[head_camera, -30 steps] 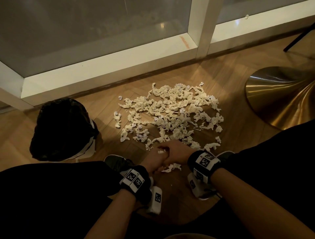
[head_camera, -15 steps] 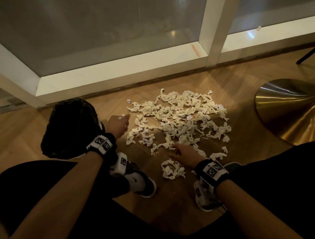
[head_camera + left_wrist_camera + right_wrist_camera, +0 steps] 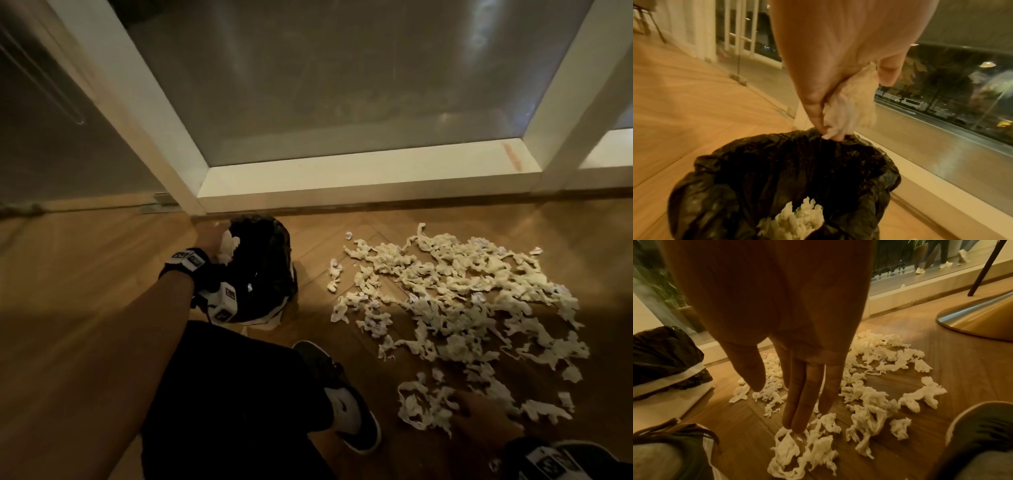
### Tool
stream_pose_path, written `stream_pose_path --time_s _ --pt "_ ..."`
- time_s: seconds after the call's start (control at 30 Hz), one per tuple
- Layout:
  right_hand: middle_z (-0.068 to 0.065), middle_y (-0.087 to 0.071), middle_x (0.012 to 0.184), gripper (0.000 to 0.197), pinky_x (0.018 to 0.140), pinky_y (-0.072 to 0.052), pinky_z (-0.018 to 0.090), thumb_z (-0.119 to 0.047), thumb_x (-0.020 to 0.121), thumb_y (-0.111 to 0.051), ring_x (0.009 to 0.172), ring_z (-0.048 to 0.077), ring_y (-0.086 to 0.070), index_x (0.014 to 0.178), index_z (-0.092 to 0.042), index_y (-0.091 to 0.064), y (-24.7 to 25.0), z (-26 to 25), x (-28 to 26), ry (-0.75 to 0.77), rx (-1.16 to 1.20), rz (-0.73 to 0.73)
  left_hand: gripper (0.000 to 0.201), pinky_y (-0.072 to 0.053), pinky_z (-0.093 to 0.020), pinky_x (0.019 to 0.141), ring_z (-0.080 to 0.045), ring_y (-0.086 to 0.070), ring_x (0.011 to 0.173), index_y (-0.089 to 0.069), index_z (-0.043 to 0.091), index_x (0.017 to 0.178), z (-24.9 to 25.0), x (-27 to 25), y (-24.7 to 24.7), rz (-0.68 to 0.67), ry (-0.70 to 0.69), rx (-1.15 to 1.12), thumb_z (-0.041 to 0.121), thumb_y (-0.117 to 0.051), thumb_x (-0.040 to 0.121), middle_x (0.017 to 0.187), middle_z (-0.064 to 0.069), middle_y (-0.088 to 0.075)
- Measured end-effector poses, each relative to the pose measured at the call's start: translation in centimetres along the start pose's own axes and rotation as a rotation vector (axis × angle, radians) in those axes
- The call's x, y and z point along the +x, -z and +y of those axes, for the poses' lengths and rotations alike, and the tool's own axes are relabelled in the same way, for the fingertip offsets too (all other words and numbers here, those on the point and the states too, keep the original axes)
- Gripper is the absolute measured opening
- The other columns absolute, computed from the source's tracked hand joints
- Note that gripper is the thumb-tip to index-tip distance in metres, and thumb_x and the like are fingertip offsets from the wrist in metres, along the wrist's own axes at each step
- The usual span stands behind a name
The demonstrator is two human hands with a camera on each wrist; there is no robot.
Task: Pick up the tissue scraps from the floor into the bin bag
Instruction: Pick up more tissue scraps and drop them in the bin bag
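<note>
Left hand, a second ago joined with the right over the near scraps, is now above the open bin bag, gripping a wad of tissue (not yet released). Right hand has parted from it; straight fingers touch a small separated clump.

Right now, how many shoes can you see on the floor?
2. One dark shoe lies between the bin bag and the scraps; the other sits right of the scraps, near the right hand.

Bin bag: crinkled glossy black plastic. Tissue scraps: soft matt paper. Floor: smooth wood.
</note>
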State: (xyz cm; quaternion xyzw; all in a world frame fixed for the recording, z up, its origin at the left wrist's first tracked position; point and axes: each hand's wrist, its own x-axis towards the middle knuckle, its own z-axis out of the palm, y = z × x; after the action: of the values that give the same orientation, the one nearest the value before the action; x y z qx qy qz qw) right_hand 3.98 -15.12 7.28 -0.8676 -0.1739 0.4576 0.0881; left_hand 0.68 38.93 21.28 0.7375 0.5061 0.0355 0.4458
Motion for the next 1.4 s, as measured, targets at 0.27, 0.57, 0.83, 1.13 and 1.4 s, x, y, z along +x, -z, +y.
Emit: stream_pose_path --time_s 0.27,0.57,0.83,1.13,1.4 --pt "0.000 -0.043 0.142 0.045 0.105 -0.034 0.023 -0.033 0.098 -0.045 0.128 0.014 -0.044 0.141 -0.022 -0.037 -0.6 -0.5 0.7 -0.004 -0.010 0.012 0.040 -0.042 -0.034 0.082 -0.026 -0.054 0.103 -0.054 0.003 0.122 0.0 -0.1 -0.5 -0.054 -0.064 0.150 0.031 -0.057 0.094 0.114 -0.007 -0.055" --pt "0.001 -0.056 0.122 0.026 0.085 -0.046 0.023 -0.026 0.096 -0.049 0.104 0.014 -0.055 0.118 -0.018 -0.058 -0.7 -1.6 0.6 -0.097 0.116 -0.058 0.017 -0.051 -0.025 0.064 -0.020 -0.066 0.071 -0.066 0.011 0.092 3.7 -6.7 -7.1 -0.287 -0.298 0.273 0.020 -0.052 0.097 0.084 -0.009 -0.071" --pt "0.013 -0.046 0.139 0.042 0.101 -0.043 0.037 -0.031 0.102 -0.030 0.121 0.031 -0.051 0.136 -0.010 -0.042 -4.4 2.2 0.6 -0.260 0.194 -0.101 0.051 -0.040 -0.034 0.097 -0.025 -0.049 0.122 -0.039 0.023 0.139 -0.7 -15.9 -24.2 -0.751 -0.596 1.129 0.030 -0.055 0.092 0.139 -0.005 -0.048" --pt "0.009 -0.049 0.138 0.039 0.104 -0.040 0.042 -0.037 0.098 -0.038 0.122 0.030 -0.050 0.133 -0.021 -0.047 -6.2 3.7 2.9 -0.256 0.225 -0.107 0.082 -0.043 -0.050 0.095 -0.043 -0.024 0.136 -0.007 0.026 0.152 -9.3 -22.9 -37.7 -0.950 -0.875 1.401 0.008 -0.058 0.089 0.156 -0.017 -0.005" --pt "0.011 -0.051 0.134 0.068 0.095 -0.047 0.039 -0.039 0.095 -0.041 0.114 0.028 -0.055 0.150 -0.019 -0.009 -6.4 5.0 6.3 -0.399 0.372 -0.091 0.079 -0.040 -0.053 0.097 -0.046 -0.017 0.138 -0.005 0.034 0.152 -11.9 -19.6 -42.0 -1.195 -1.110 1.351 0.000 -0.044 0.093 0.158 -0.019 0.002"
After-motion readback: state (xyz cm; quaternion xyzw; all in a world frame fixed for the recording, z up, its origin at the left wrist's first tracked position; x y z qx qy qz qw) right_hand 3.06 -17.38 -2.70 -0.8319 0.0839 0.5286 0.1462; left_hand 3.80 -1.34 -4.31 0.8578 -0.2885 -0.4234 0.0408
